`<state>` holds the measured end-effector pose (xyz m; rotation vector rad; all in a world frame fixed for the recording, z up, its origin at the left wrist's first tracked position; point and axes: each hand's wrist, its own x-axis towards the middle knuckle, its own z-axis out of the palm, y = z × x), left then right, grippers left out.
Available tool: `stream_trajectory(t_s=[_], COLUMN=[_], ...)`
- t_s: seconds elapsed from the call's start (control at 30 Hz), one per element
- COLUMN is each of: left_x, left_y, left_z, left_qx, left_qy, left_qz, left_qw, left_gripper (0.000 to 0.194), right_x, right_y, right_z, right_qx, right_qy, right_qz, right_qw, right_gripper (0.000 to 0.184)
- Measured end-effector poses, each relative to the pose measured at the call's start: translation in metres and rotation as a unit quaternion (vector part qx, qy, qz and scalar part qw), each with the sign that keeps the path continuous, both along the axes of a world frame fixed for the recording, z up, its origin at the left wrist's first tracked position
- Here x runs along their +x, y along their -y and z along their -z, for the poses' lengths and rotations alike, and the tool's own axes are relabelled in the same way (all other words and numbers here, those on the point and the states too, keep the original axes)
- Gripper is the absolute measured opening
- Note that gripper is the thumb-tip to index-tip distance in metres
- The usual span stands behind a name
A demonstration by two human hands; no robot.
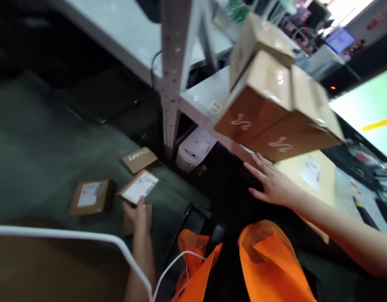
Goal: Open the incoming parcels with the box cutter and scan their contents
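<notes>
My left hand reaches down toward the floor and grips a small cardboard parcel with a white label by its near edge. My right hand is stretched out with fingers spread, just under the edge of a stack of brown cardboard boxes that sit on a white shelf. It holds nothing. An orange mesh vest hangs below me.
More small parcels lie on the dark floor: one labelled, one printed, one under my left hand. A perforated metal shelf post stands in the middle. A white device sits under the shelf. A white cable crosses in front.
</notes>
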<state>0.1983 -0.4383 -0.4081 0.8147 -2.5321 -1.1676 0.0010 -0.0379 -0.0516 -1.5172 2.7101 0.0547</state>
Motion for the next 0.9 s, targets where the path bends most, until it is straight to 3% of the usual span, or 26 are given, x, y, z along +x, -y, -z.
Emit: stream_trajectory(t_s=[0.1,0.17,0.23,0.33,0.4,0.5,0.6,0.73,0.83,0.9], left_x=[-0.045,-0.065,-0.084,-0.122,-0.155,-0.206,-0.243,-0.254,-0.226,-0.197], left_y=[-0.066,-0.094,-0.107,-0.115,-0.124,-0.144,-0.161,-0.177,-0.211,-0.248], left_z=[-0.06,-0.112,-0.173,-0.275,-0.336,-0.399,-0.425,-0.43,-0.413,-0.391], left_qx=[-0.005,-0.001,-0.008,-0.078,-0.138,-0.17,-0.171,-0.175,-0.236,-0.288], left_qy=[-0.078,-0.152,-0.263,-0.453,-0.497,-0.505,-0.429,-0.296,-0.338,-0.401], left_qz=[0.041,0.108,0.148,0.11,0.087,0.074,0.035,-0.019,-0.014,0.076], left_qw=[0.996,0.983,0.953,0.881,0.852,0.843,0.886,0.939,0.911,0.867], left_gripper=[0.098,0.114,0.118,0.103,0.102,0.111,0.123,0.133,0.121,0.092], right_x=[0.005,0.024,0.059,0.12,0.152,0.181,0.195,0.208,0.211,0.208], right_y=[-0.017,-0.054,-0.109,-0.2,-0.25,-0.306,-0.353,-0.414,-0.449,-0.464], right_z=[-0.026,-0.043,-0.047,-0.024,-0.002,0.02,0.023,0.018,0.018,0.02], right_qx=[-0.054,-0.125,-0.206,-0.291,-0.313,-0.334,-0.35,-0.356,-0.361,-0.364], right_qy=[0.045,0.019,-0.029,-0.066,-0.09,-0.128,-0.158,-0.191,-0.214,-0.22], right_qz=[0.039,0.079,0.129,0.238,0.315,0.383,0.425,0.492,0.528,0.539], right_qw=[0.997,0.989,0.97,0.924,0.891,0.852,0.82,0.771,0.738,0.727], right_gripper=[0.066,0.056,0.049,0.041,0.037,0.032,0.031,0.032,0.034,0.035])
